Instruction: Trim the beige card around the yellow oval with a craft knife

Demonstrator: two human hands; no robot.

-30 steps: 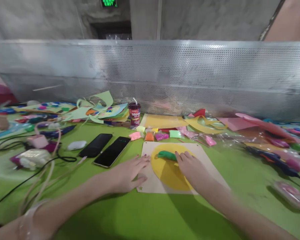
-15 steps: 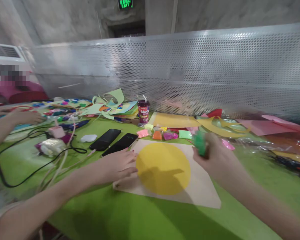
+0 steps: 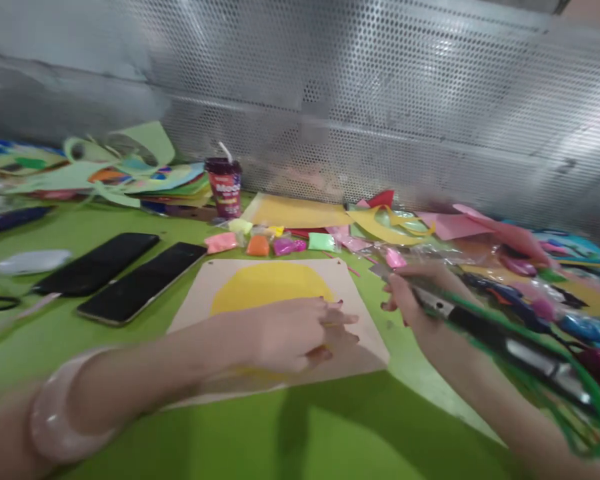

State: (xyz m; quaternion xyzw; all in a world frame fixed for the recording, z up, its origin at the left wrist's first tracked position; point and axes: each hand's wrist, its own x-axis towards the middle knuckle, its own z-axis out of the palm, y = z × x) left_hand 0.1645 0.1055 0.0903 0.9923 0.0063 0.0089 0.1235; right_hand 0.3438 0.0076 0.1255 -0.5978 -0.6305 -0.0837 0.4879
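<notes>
The only writing in view stands on the dark red cup (image 3: 223, 187) with a straw, at the back of the tabletop (image 3: 300, 440). It has white letters, but they are too blurred to read. Nothing else carries readable text.

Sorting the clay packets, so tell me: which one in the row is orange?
The orange packet, second from the left, between the pink packet and the magenta packet.

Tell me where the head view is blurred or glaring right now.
Head view: motion blur smears the right hand and the green-handled scissors it holds; the left hand on the yellow circle is softer than sharp; glare flares on the perforated metal panel; both phones stay fairly crisp.
</notes>
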